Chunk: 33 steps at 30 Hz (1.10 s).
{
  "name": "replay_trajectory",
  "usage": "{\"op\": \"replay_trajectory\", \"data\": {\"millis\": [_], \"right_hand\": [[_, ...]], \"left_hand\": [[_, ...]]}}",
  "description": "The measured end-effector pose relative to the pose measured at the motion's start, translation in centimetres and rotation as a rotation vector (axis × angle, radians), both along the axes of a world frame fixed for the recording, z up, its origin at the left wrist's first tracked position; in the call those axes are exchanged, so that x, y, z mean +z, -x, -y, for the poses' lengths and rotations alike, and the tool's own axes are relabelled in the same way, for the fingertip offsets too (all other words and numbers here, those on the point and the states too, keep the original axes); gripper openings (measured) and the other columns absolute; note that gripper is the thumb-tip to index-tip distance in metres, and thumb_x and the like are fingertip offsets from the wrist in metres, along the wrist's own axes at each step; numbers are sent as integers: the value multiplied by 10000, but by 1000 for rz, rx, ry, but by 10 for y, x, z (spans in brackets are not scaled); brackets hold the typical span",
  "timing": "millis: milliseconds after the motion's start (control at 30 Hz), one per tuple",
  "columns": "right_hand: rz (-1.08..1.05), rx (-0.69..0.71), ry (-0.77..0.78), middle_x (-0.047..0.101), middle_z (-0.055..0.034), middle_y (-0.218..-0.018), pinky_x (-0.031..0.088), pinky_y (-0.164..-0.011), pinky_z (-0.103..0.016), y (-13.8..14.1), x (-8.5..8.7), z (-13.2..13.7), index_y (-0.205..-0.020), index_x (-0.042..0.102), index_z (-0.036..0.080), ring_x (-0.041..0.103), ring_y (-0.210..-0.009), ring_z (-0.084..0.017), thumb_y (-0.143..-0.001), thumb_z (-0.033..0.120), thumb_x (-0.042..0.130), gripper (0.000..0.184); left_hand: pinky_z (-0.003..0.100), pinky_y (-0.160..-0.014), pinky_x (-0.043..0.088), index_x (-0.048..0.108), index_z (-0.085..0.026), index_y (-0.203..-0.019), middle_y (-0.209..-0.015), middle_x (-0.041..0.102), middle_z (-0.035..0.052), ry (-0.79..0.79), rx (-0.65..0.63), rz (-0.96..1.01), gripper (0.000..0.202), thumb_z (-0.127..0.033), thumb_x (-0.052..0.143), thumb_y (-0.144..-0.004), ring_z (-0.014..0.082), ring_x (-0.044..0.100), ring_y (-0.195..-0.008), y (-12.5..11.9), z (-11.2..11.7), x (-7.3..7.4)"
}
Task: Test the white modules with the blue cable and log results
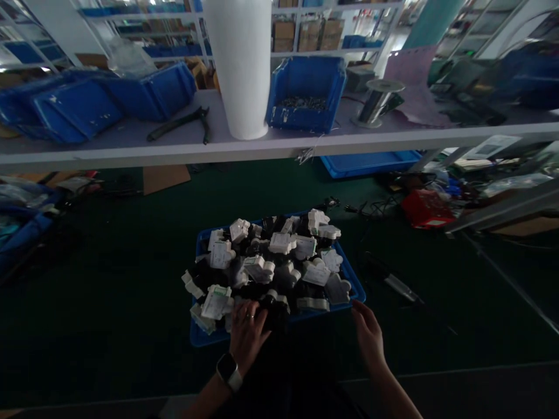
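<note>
A shallow blue tray [356, 285] is heaped with white-and-black plastic housings, several of them bearing printed labels; one labelled housing [217, 302] lies at its near left. My left hand [248, 331], with a ring and a watch, rests over the tray's near edge against the parts. Its thumb stands apart from the fingers, and I see nothing between them; the fingertips are partly hidden in shadow. At the near right corner, the fingers of my right hand [369, 334] close on the tray's rim.
A shelf [174, 152] crosses above the dark green bench, carrying blue bins [305, 119], pliers [203, 122], a white column [242, 70] and a wire spool [373, 107]. At right are a red box [425, 208], cables and a dark tool [399, 287]. Another blue tray [369, 166] lies behind.
</note>
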State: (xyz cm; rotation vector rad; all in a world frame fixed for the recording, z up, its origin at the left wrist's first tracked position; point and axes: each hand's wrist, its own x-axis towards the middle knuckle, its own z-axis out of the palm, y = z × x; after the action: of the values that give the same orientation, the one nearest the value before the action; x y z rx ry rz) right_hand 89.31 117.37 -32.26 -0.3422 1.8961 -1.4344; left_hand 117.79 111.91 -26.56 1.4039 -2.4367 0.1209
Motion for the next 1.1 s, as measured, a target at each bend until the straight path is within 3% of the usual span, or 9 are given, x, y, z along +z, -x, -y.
{"op": "replay_trajectory", "data": {"millis": [100,167,300,433,633,767,900,1000,1100], "right_hand": [[77,-10,-33,614,-83,-1061,438,-887,-380,-20,-7,-20,-967,578,199,540,-1054,-287,-505,576,653,601],[243,16,-64,605,-88,-1063,484,-800,-379,-39,-12,-31,-981,551,217,557,-1029,-286,-475,623,670,660],[715,314,-143,629,-70,-1001,480,-767,-352,-83,-16,-33,-967,545,223,602,-939,-233,-447,618,753,686],[908,588,-160,660,-97,-860,472,-717,-375,-114,-5,-15,-907,586,153,636,-757,-219,-458,608,772,665],[991,666,-110,665,-104,-990,495,-704,-355,-127,21,6,-1016,563,175,652,-834,-238,-556,580,747,640],[852,669,-93,676,-81,-869,499,-670,-362,-134,25,13,-948,594,157,651,-767,-254,-534,632,717,641],[518,701,171,672,-66,-932,488,-811,-373,-116,40,8,-984,579,176,616,-923,-268,-521,403,803,562],[8,777,447,646,-91,-1069,491,-837,-374,-85,55,18,-1101,538,202,600,-983,-255,-644,303,729,505],[-632,845,611,615,-102,-1171,435,-941,-451,-58,58,47,-1121,556,214,525,-1130,-279,-696,198,668,439]], "left_hand": [[501,-961,358,649,-227,-937,-1122,602,110,3,31,-12,445,-197,830,-531,307,534,-1076,-7,-10,-5],[506,-988,339,651,-223,-925,-1169,590,114,-1,29,-14,425,-202,824,-537,313,517,-1112,-8,-14,-6],[510,-1006,320,651,-232,-916,-1194,585,112,29,65,-28,300,-122,717,-645,301,498,-1153,-3,-17,-10],[489,-1016,323,632,-192,-982,-1177,588,138,95,96,-39,309,-26,548,-736,278,481,-1183,0,-25,-20],[491,-1029,312,616,-171,-1018,-1231,537,165,138,68,-71,231,-218,519,-814,297,423,-1234,-3,-29,-26],[487,-1013,332,605,-201,-1056,-1269,496,158,123,6,-79,262,-287,512,-827,307,405,-1244,-12,-36,-19],[463,-1006,348,552,-242,-1099,-1259,483,129,182,64,-125,306,-246,581,-794,296,382,-1263,-34,-56,-12],[487,-1006,341,516,-239,-1124,-1254,477,132,214,179,-190,348,-236,597,-786,306,374,-1267,-49,-63,-11],[506,-1003,330,516,-208,-1131,-1283,456,147,235,240,-185,349,-256,600,-796,322,375,-1263,-56,-57,-12]]}}
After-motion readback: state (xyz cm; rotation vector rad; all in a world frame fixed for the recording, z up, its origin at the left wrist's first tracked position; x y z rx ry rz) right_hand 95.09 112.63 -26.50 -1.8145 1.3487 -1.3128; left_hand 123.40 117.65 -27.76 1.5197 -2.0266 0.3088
